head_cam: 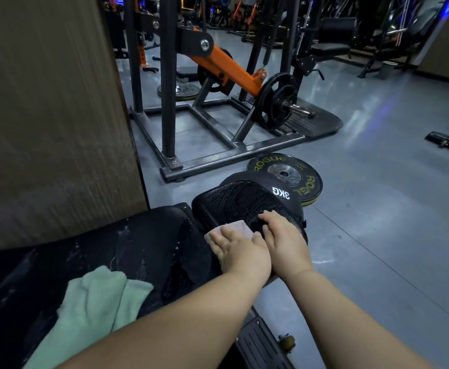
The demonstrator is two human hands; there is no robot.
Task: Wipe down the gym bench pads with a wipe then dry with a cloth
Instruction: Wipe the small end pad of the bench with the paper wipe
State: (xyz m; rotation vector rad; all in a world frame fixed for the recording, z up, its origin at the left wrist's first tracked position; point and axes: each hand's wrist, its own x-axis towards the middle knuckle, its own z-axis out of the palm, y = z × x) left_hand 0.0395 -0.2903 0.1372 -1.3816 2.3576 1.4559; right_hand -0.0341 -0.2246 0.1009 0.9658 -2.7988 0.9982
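The black bench has a long pad (pixel 98 251) at the left, streaked with wet drops, and a smaller seat pad (pixel 234 201) beyond it that looks wet and glossy. A pale pinkish wipe (pixel 240 227) lies on the near end of the seat pad. My left hand (pixel 238 251) presses flat on the wipe with straight fingers. My right hand (pixel 284 239) rests flat on the seat pad just right of the wipe, fingers straight. A green cloth (pixel 95 307) lies crumpled on the long pad near me, touched by neither hand.
A black 3KG ball-like weight (pixel 276 189) sits right behind the seat pad, with a Rogue plate (pixel 292 177) flat on the grey floor. A black and orange machine frame (pixel 218 107) stands ahead. A wooden panel (pixel 48 115) rises at the left.
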